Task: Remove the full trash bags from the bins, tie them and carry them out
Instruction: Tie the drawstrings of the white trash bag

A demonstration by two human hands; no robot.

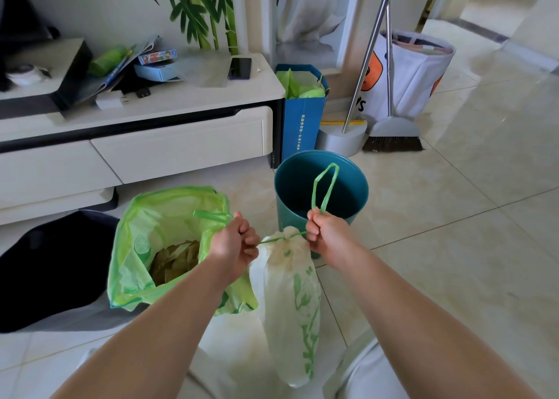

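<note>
Your left hand [234, 243] and right hand [325, 232] each have fingers clamped on the green drawstring [279, 239], with the white bag [290, 302] cinched between them, hanging below your fingers.

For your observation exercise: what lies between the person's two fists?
In the head view, the white bag's gathered neck, cinched by a taut green drawstring.

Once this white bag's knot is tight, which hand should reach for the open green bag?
Left. The left hand is right beside the open green plastic bag; the right hand is nearer the teal round bin.
</note>
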